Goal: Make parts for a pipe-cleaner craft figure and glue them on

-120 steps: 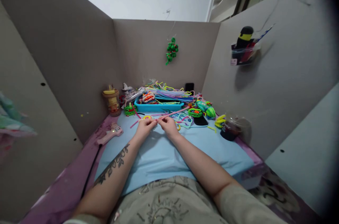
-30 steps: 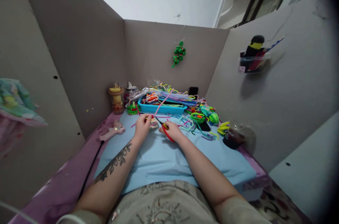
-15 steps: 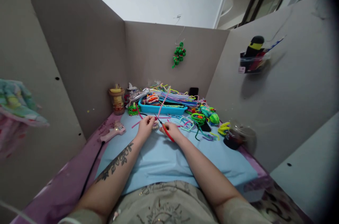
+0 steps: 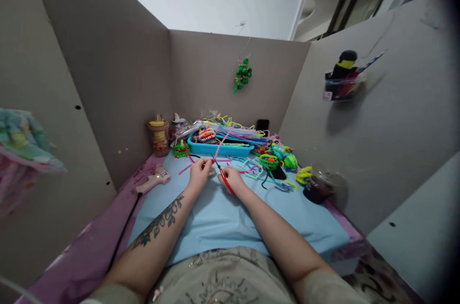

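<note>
My left hand (image 4: 200,173) is closed in a pinch on a pink pipe cleaner (image 4: 224,139), whose long end slants up and to the right over the tray. A small pale piece (image 4: 212,171) shows under the left fingers; its kind is hard to make out. In my right hand (image 4: 235,180) is a pair of scissors with red handles (image 4: 227,183). The dark blades point up and left, close beside the left fingertips and the pipe cleaner. Whether the blades touch it, I cannot tell.
Behind my hands a blue tray (image 4: 223,151) holds many pipe cleaners (image 4: 247,135). Green fuzzy figures (image 4: 269,161) and loose cut pieces (image 4: 251,166) lie to the right. On the left rests a pink glue gun (image 4: 154,182); a lidded cup (image 4: 158,137) stands behind it. A dark container (image 4: 318,189) stands right.
The upper end of the pink pipe cleaner has swung slightly right and down. The scissors and both hands have shifted only a little.
</note>
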Demonstrator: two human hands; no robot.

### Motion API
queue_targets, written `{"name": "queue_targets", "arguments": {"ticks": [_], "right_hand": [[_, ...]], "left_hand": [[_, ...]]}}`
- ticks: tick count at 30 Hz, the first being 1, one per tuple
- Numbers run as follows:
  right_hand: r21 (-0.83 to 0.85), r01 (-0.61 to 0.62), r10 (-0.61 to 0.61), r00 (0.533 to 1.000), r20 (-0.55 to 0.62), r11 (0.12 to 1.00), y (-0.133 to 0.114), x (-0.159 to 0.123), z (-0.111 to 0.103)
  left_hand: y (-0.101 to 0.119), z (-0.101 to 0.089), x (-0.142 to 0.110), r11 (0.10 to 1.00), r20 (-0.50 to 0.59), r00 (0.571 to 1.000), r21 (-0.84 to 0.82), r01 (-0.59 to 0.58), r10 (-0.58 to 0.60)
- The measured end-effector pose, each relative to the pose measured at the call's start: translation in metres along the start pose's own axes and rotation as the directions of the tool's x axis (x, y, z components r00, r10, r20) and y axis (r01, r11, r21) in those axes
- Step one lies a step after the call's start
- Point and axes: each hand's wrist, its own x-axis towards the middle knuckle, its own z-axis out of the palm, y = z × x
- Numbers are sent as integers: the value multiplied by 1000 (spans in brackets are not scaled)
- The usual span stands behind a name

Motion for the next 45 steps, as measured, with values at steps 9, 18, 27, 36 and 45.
{"name": "queue_targets", "arguments": {"ticks": [9,18,27,36,45], "right_hand": [[-33,-39,36,996,-77,999,-2,0,-7],[-438,-293,215,951,-221,850,31,3,-49],[-79,502,-505,831,-231,861,-6,-7,-27],[-156,576,-597,778,-193,802,-3,-9,-28],[-264,615,-650,756,-69,743,-1,-9,-27]], "left_hand": [[4,-1,-1,999,-12,1000,33,-1,2],[4,-4,1,999,59,998,46,20,-23],[6,-7,-2,988,288,958,147,-53,9],[9,-10,-3,982,468,884,164,-89,2],[6,-10,-3,970,469,883,211,-121,8]]}}
